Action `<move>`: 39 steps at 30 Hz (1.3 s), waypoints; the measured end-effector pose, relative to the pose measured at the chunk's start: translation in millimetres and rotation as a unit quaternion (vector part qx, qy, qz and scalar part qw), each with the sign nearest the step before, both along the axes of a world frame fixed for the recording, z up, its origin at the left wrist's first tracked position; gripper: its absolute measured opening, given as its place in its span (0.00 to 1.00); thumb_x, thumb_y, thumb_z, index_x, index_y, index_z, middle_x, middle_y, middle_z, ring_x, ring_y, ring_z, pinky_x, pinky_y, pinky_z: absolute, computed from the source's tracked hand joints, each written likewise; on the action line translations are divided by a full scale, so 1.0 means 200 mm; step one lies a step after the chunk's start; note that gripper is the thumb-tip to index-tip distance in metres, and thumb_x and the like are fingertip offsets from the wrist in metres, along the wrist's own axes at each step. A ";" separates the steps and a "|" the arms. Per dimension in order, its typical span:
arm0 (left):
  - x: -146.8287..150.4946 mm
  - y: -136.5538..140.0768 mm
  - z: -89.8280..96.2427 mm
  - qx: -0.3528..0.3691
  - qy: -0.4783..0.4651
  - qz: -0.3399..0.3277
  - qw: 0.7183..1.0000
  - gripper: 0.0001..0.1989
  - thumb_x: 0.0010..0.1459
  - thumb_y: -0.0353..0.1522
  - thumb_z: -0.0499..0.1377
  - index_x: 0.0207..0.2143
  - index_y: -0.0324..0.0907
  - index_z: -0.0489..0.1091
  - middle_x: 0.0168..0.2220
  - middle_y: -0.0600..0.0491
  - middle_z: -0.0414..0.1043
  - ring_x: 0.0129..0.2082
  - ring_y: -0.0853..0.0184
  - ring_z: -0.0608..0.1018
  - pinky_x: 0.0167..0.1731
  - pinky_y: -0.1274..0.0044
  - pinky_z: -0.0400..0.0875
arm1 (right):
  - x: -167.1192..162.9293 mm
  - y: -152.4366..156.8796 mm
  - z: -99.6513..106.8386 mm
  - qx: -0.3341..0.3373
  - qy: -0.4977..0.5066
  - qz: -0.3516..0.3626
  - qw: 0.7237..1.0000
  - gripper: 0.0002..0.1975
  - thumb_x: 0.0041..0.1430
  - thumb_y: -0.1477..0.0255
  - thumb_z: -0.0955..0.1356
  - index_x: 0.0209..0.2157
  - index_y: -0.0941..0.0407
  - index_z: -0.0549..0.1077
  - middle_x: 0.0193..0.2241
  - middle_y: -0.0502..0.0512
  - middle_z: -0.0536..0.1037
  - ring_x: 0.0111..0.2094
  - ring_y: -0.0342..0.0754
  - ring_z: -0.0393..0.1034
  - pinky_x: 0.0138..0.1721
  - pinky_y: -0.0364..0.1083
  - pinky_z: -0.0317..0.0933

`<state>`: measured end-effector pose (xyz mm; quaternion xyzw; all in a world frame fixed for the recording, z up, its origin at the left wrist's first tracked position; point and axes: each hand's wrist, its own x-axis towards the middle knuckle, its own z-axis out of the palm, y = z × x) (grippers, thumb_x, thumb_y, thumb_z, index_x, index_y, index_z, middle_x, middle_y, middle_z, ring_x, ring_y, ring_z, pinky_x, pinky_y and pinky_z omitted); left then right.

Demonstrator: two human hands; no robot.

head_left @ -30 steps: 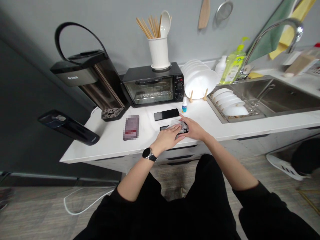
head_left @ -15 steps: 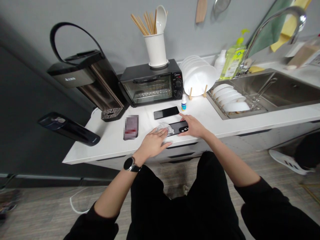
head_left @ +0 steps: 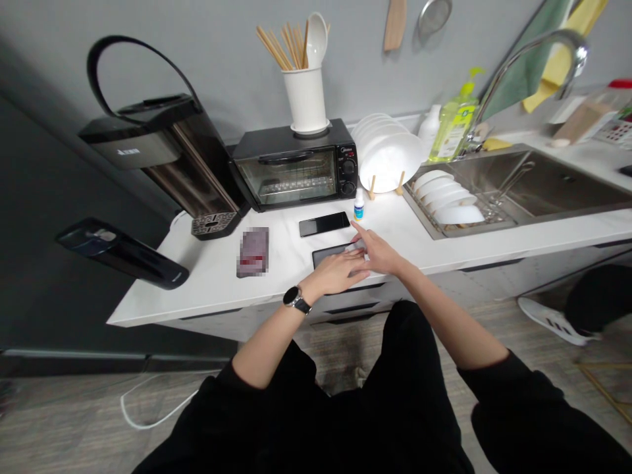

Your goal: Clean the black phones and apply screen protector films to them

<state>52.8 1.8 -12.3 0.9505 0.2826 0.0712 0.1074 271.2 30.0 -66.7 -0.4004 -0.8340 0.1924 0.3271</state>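
On the twelve-o'clock surface (head_left: 289,266), I lay left fingers (head_left: 356,255) flat over one phone (head_left: 326,253), right hand's (head_left: 380,255) grip unclear, work seemingly unfinished.

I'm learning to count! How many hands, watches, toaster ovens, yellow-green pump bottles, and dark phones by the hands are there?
Hands: 2 (left hand, right hand)
Watch: 1
Toaster oven: 1
Yellow-green pump bottle: 1
Dark phones by the hands: 2
Total: 7
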 end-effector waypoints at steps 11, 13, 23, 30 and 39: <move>0.02 0.03 0.01 0.053 0.024 0.056 0.997 0.28 0.78 0.47 0.41 0.62 0.44 0.72 0.68 0.49 0.71 0.67 0.60 0.74 0.60 0.67 0.75 | -0.01 0.01 -0.01 0.016 0.017 0.006 1.000 0.61 0.53 0.56 0.80 0.77 0.55 0.44 0.53 0.66 0.77 0.52 0.65 0.73 0.58 0.66 0.67; 0.00 0.02 0.02 0.057 0.037 0.073 0.995 0.28 0.78 0.47 0.42 0.64 0.45 0.71 0.70 0.50 0.68 0.68 0.60 0.73 0.60 0.67 0.75 | -0.01 0.01 -0.01 0.016 0.015 -0.001 1.000 0.61 0.52 0.54 0.80 0.76 0.55 0.45 0.52 0.66 0.77 0.52 0.65 0.73 0.58 0.66 0.67; -0.27 -0.07 0.08 0.096 0.068 0.099 0.988 0.24 0.78 0.42 0.44 0.62 0.44 0.73 0.69 0.46 0.68 0.67 0.56 0.74 0.68 0.56 0.67 | -0.03 -0.01 0.01 0.021 -0.002 -0.036 0.999 0.66 0.45 0.44 0.81 0.75 0.56 0.49 0.50 0.65 0.77 0.52 0.66 0.73 0.57 0.65 0.67; -0.39 -0.09 0.11 0.099 0.075 0.104 0.987 0.26 0.76 0.45 0.46 0.63 0.45 0.74 0.64 0.47 0.75 0.62 0.54 0.79 0.66 0.59 0.70 | -0.03 -0.01 0.00 0.021 -0.007 -0.051 0.998 0.66 0.43 0.44 0.81 0.74 0.54 0.51 0.51 0.65 0.77 0.52 0.67 0.74 0.57 0.65 0.67; -0.44 -0.11 0.14 0.029 0.062 0.035 0.997 0.25 0.76 0.47 0.47 0.63 0.51 0.75 0.65 0.55 0.74 0.64 0.60 0.77 0.67 0.64 0.70 | -0.03 -0.03 0.03 0.006 -0.006 -0.041 0.999 0.64 0.43 0.49 0.83 0.74 0.55 0.52 0.51 0.65 0.75 0.52 0.66 0.72 0.58 0.64 0.67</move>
